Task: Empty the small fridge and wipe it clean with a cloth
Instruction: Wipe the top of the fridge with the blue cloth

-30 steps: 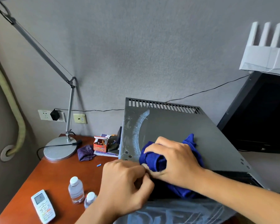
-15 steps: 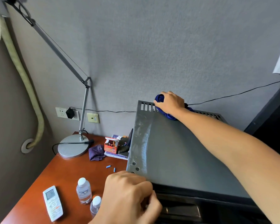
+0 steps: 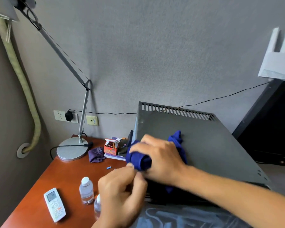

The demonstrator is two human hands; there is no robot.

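Small grey fridge (image 3: 204,145), slotted vent along rear edge, on reddish tabletop (image 3: 39,186). Blue cloth (image 3: 139,159) bunched near front left corner of fridge top, gripped by right hand (image 3: 160,160). Left hand (image 3: 120,195) at front left edge, fingers (image 3: 130,174) curled, hold unclear. On tabletop: two clear bottles (image 3: 86,190), white remote (image 3: 54,204), lamp base (image 3: 72,149), purple rag (image 3: 96,153), orange box (image 3: 111,148). Dark screen (image 3: 273,129) at right.

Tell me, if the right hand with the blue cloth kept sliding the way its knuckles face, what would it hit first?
Probably nothing on the fridge top: the right hand faces its left edge, past which sits the crayon box.
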